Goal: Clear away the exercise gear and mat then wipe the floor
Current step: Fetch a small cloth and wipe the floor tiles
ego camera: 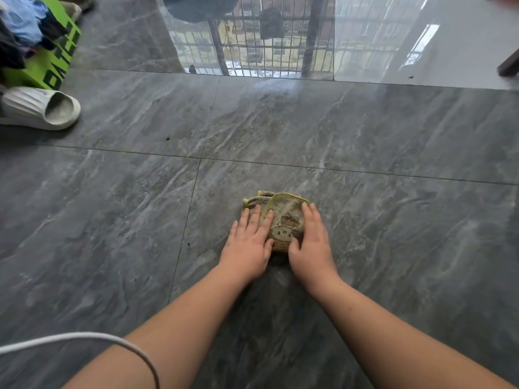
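left hand (248,242) lay flat, fingers straight, pressing cloth's left part | cloth (283,220) sat on grey floor (112,220), center-near, between both hands; folded, dingy yellow-green, yellow-edged, cartoon print | right hand (311,242) lay flat on its right edge

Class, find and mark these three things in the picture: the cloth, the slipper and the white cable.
cloth (283,217), head view, on the printed middle between the two hands.
slipper (33,105), head view, on its ribbed upper strap.
white cable (84,336), head view, on the top of its curve.
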Tool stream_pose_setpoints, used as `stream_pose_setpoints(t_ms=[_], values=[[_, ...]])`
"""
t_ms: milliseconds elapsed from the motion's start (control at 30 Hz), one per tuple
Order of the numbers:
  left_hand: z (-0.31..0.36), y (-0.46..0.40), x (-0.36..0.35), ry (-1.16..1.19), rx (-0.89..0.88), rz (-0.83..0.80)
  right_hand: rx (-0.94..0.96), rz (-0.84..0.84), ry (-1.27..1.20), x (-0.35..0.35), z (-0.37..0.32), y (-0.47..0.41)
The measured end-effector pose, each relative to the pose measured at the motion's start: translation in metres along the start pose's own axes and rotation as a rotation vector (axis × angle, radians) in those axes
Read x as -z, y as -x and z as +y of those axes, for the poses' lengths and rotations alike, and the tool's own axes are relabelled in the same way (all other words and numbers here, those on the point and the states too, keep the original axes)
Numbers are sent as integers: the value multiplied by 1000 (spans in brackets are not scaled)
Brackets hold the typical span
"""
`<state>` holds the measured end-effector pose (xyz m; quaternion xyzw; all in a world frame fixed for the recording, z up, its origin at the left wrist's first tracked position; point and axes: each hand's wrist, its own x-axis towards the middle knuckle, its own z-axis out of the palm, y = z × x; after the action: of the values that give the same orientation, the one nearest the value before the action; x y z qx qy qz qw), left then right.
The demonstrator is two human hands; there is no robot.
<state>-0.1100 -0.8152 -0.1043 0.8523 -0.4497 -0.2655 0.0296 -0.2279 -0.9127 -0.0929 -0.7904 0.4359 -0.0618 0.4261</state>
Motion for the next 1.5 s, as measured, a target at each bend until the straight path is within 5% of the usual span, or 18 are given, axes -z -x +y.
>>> stream_pose_setpoints(t_ms=[67, 200, 300, 500, 700, 1033, 1333, 1500], values=[[2, -3, 3, 240, 5, 93, -225, 154, -245, -1, -5, 0], [1, -11, 15, 746, 340, 380, -510, 71, -334, 3, -17, -16], [-6, -25, 28, 1052, 535, 256, -615, -2, -525, 6, -23, -38], [-18, -55, 39, 980, 627, 23, -611, -132, -601, 12, -22, -60], [-4, -42, 65, 1276, 638, -322, -677, -201, -833, 36, -36, -39], [92, 84, 197, 1533, 437, -568, -734, -329, -1215, 219, -127, 76], [235, 212, 446, 1847, 108, -823, -571, -299, -1272, 477, -329, 182], [294, 260, 587, 1624, 10, -622, -473, -175, -1129, 585, -436, 238]])
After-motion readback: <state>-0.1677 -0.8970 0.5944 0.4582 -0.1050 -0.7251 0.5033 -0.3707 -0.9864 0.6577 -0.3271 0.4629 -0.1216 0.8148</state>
